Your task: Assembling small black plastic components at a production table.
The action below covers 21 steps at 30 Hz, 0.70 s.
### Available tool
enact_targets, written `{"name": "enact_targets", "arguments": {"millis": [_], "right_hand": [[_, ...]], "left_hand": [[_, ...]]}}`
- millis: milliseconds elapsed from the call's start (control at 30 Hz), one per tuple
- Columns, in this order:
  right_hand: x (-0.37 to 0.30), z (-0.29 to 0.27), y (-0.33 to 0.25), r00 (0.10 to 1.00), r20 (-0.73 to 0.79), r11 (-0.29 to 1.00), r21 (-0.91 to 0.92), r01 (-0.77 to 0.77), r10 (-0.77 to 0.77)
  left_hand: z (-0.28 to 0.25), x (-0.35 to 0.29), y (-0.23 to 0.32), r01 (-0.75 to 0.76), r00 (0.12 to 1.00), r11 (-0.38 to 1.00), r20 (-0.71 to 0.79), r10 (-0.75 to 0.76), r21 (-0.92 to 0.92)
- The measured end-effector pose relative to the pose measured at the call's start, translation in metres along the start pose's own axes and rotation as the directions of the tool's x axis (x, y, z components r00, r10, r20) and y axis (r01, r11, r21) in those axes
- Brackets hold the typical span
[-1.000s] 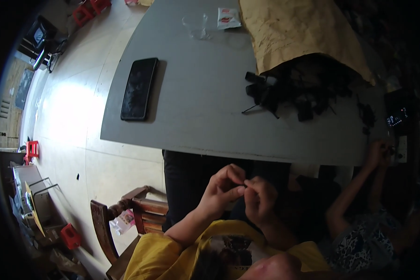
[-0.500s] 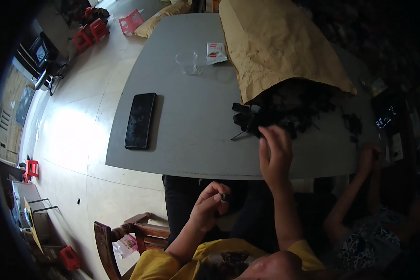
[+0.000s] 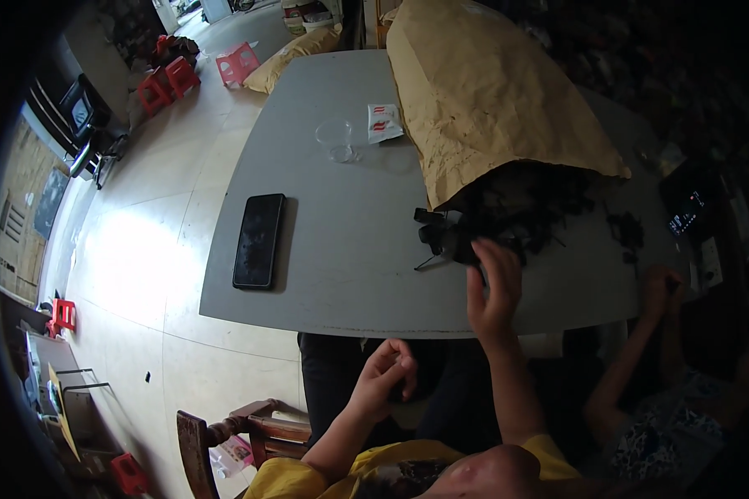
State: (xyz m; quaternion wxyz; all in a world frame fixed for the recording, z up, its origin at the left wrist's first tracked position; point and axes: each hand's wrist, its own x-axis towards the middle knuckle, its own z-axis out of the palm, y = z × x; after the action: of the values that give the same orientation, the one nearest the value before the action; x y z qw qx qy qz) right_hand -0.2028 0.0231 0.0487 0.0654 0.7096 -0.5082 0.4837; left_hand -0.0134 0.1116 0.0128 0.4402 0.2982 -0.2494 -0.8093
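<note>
My right hand [image 3: 497, 291] reaches to the near edge of a heap of small black parts [image 3: 524, 216] on the grey table. Its thumb and forefinger stand apart beside the parts, and I see nothing gripped between them. The heap spills from the mouth of a large brown paper sack [image 3: 491, 100]; the parts look like black plastic pieces, some with thin stems, too dark to name. My left hand [image 3: 384, 378] hovers over my lap, below the table's front edge. Its fingers are curled in, and whatever they may hold is hidden.
On the grey table [image 3: 324, 249] lie a black phone [image 3: 259, 241], a clear plastic cup [image 3: 337, 141] and a white packet [image 3: 384, 123]. Another person's hands [image 3: 662, 291] are at the right edge, near a lit display [image 3: 686, 213]. A wooden chair [image 3: 258, 428] stands lower left.
The small black piece that showed in my left fingers is no longer visible. My right hand stays at the heap, its fingertips slightly shifted. The whole view has tilted, so everything sits lower.
</note>
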Motion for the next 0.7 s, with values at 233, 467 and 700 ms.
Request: {"name": "enact_targets", "arguments": {"millis": [233,467,700], "right_hand": [[-0.078,-0.034,-0.064,0.786,0.533,0.417,0.666,-0.619,0.315],[-0.092,-0.044,-0.057,0.554,0.657,-0.034,0.66,-0.75,0.511],[-0.094,-0.043,-0.074,0.743,0.5,0.559,0.493,-0.667,0.445]], "left_hand": [[0.023,0.005,0.011,-0.133,0.991,0.967,0.047,0.125,0.217],[0.025,-0.001,0.005,-0.32,0.944,0.627,0.181,0.277,0.71],[0.035,-0.017,-0.007,-0.023,1.0,0.805,-0.003,0.03,0.594]]}}
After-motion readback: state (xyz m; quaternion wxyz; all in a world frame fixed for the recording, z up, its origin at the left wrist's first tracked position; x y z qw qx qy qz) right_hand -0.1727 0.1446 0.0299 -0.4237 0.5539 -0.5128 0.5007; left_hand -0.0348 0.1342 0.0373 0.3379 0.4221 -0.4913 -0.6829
